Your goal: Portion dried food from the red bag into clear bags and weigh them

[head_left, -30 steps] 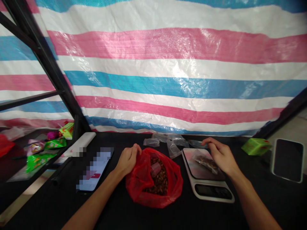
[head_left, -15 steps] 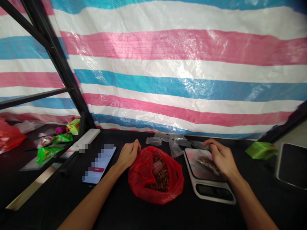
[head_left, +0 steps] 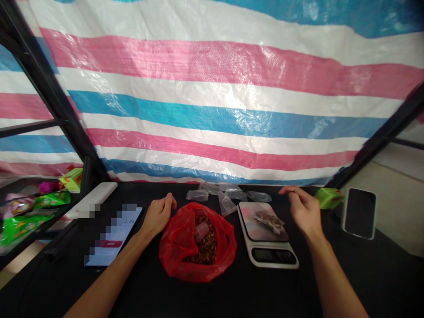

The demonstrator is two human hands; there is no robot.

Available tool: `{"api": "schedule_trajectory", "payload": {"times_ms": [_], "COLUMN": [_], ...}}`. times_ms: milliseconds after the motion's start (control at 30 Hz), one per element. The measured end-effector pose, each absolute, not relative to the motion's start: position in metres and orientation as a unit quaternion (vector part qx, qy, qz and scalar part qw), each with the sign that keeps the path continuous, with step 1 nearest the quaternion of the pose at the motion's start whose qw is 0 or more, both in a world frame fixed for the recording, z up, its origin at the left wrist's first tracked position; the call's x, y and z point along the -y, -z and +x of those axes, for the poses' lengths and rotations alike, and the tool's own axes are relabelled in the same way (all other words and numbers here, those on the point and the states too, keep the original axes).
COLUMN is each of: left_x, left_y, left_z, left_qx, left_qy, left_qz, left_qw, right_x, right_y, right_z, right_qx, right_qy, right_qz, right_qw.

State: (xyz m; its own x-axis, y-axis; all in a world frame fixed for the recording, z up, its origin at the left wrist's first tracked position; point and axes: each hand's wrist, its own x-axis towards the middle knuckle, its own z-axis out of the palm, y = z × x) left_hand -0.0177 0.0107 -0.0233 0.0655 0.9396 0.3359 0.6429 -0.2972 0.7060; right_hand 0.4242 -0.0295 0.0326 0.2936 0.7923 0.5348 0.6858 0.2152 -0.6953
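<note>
Left hand (head_left: pixel 159 215) rests on the table just beside the red plastic bag (head_left: pixel 175 251), fingers together, loosely curled, nothing gripped. Bag sits open mid-table, filled with brown pieces (head_left: pixel 206 247); likely soft, floppy, fairly heavy, best taken by its rim. Right hand (head_left: pixel 304 210) hovers off the back right corner of the kitchen scale (head_left: pixel 273 257), fingers apart, empty. Small clear bag (head_left: pixel 267 221) lies on the scale: likely light, slippery, best pinched at its edge.
</note>
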Motion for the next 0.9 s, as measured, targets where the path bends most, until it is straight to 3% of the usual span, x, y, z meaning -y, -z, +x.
{"api": "schedule_trajectory", "payload": {"times_ms": [300, 667, 900], "left_x": [-0.011, -0.012, -0.013], "left_y": [0.022, 0.025, 0.023], "left_z": [-0.020, -0.013, -0.015], "left_qx": [-0.571, -0.584, -0.586], "left_qy": [-0.392, -0.376, -0.388], "left_qz": [0.697, 0.693, 0.690], "left_qw": [0.185, 0.192, 0.172], "right_x": [0.027, 0.036, 0.037], "right_y": [-0.028, -0.027, -0.022], "right_z": [0.429, 0.426, 0.416], "right_qx": [0.698, 0.737, 0.762], "right_qy": [-0.164, -0.197, -0.153], "right_qz": [-0.626, -0.594, -0.586], "right_qw": [0.306, 0.255, 0.229]}}
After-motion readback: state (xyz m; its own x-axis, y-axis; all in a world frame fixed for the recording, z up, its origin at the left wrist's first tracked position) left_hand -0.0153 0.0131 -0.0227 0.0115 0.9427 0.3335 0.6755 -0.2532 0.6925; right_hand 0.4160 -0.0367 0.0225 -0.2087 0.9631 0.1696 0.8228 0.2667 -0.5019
